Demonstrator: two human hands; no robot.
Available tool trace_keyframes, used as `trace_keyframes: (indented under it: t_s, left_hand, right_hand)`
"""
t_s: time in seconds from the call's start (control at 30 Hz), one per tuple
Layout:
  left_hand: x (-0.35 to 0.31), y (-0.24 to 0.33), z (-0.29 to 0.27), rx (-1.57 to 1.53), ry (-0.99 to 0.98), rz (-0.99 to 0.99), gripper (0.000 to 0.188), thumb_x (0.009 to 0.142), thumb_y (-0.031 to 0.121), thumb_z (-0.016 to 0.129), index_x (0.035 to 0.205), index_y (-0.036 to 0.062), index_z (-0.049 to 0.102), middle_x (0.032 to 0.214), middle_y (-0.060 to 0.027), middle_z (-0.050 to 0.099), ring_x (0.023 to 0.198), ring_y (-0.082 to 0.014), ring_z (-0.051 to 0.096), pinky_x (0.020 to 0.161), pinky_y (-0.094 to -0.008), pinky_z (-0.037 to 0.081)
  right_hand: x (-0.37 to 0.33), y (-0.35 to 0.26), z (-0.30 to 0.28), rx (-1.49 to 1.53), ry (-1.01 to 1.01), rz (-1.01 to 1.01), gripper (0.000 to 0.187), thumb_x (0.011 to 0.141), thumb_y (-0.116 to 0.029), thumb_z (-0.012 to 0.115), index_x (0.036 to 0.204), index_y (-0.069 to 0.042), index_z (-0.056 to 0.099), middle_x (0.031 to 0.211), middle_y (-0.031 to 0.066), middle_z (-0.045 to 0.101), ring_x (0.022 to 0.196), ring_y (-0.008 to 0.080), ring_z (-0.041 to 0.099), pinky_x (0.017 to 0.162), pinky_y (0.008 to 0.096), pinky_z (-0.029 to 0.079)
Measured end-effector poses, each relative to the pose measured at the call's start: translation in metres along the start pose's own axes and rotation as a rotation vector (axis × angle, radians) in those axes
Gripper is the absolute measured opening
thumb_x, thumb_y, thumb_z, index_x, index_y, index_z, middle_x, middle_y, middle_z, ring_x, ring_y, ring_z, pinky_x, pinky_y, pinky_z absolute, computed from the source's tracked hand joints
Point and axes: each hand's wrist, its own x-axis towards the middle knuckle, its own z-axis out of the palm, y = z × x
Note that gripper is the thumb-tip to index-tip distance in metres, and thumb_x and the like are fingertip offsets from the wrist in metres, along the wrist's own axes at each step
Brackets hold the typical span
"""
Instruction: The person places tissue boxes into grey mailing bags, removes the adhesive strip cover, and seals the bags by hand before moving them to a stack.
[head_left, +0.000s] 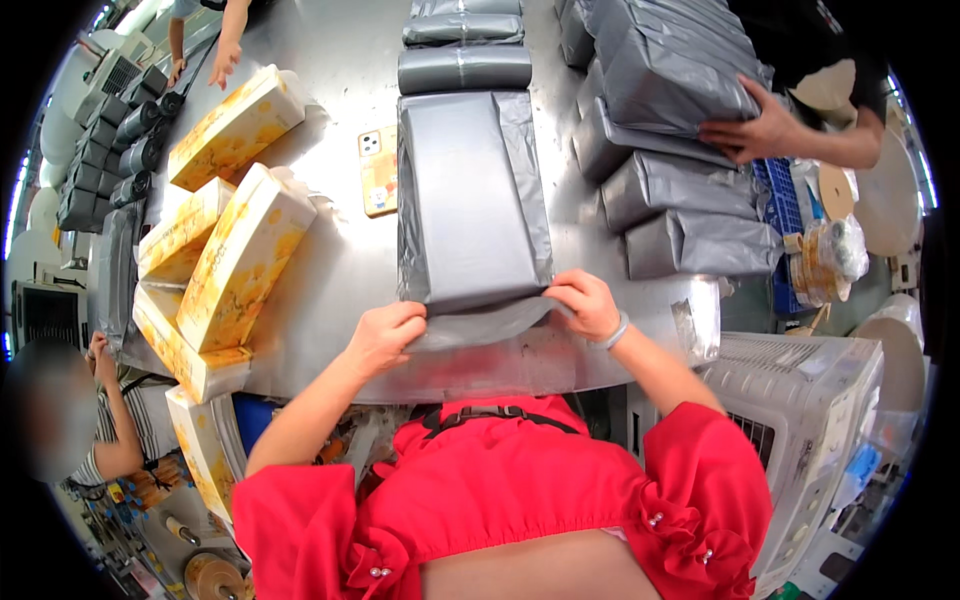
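Note:
In front of me a grey plastic bag (470, 200) lies flat on the metal table, filled with a block-shaped bundle. Its loose open end, a strip of slack film, faces me. My left hand (388, 335) pinches the left corner of that end, and my right hand (585, 303) pinches the right corner, so the film hangs between them. A pale band circles my right wrist. What is inside the bag is hidden by the film. Just beyond the bag, grey rolled packs (465, 68) lie in a row.
Yellow-and-white floral boxes (240, 255) lie heaped on the left, beside a phone in a patterned case (378, 170). At right, a co-worker's hand (755, 125) rests on stacked grey packages (690, 240). Another person's hand (226, 62) reaches in at upper left. A white machine (800, 390) stands at lower right.

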Motion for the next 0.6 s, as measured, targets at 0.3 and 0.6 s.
trace_keyframes:
  t_s: [0.3, 0.6]
  left_hand:
    - [0.063, -0.035, 0.07, -0.156, 0.464, -0.687, 0.026, 0.094, 0.018, 0.049, 0.082, -0.005, 0.05, 0.073, -0.0141, 0.052, 0.065, -0.0248, 0.05, 0.063, -0.0363, 0.041]
    - [0.104, -0.02, 0.049, -1.064, 0.46, -0.753, 0.066, 0.088, 0.011, 0.058, 0.142, -0.0023, 0.022, 0.14, -0.015, 0.035, 0.125, -0.0221, 0.038, 0.104, -0.0323, 0.032]
  right_hand:
    - [0.061, 0.034, 0.079, 0.069, 0.187, 0.83, 0.04, 0.093, -0.034, 0.052, 0.075, 0.002, 0.051, 0.06, 0.0149, 0.055, 0.058, 0.0295, 0.055, 0.058, 0.0395, 0.043]
    - [0.12, 0.03, 0.069, 0.82, 0.112, 0.956, 0.098, 0.082, -0.049, 0.063, 0.142, 0.01, 0.012, 0.144, 0.0264, 0.028, 0.136, 0.031, 0.025, 0.111, 0.0338, 0.021]
